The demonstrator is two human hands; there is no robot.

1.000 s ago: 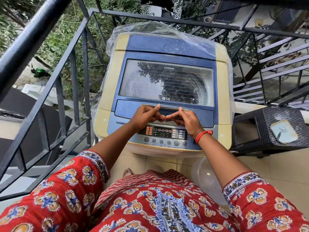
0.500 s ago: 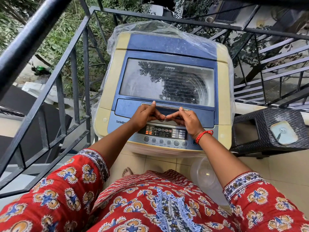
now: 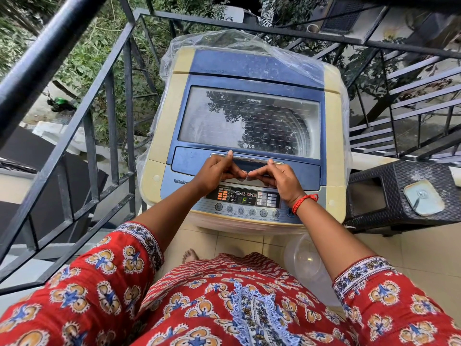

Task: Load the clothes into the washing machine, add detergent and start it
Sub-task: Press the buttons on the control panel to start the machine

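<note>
A cream and blue top-loading washing machine stands in front of me with its glass lid down. Only the bare drum shows through the glass. My left hand and my right hand meet at the lid handle. The fingers of both curl into its recess, fingertips almost touching, and the thumbs rest on its chrome strip. Just below my hands the control panel is lit, with a row of round buttons under it. No clothes or detergent are in view.
Clear plastic sheeting drapes the machine's back and sides. A black metal railing runs close on the left and behind. At right stands a black wicker stool with a metal plate on it. A clear plastic tub sits on the tiles.
My left thumb has shifted slightly up onto the chrome strip. Both hands stay at the handle and the lid stays down.
</note>
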